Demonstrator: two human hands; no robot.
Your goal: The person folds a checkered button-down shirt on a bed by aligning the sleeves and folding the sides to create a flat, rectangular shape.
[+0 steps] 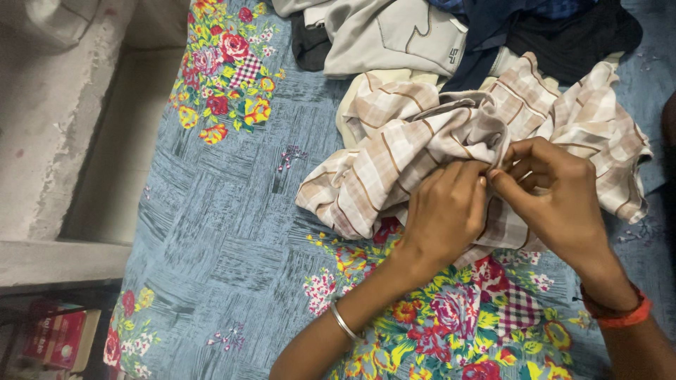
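At nine o'clock a grey, chipped concrete ledge borders the bed, and at seven o'clock a red book lies on a lower shelf. The bed carries a blue cotton bedsheet printed with red and yellow flowers. Near the centre, the left hand, with a thin silver bangle at its wrist, lies knuckles-up on a crumpled beige-and-white checked cotton shirt; its grip is pressed together, pinching a fold of that cloth. Just beside it, toward three o'clock, the right hand, with a red thread band on its wrist, pinches the same fold between thumb and fingers, its fingertips touching the left hand's. The shirt rests on the bedsheet, spreading from the centre toward two o'clock. At twelve o'clock a heap of grey, dark blue and black clothes lies touching the shirt's upper edge.
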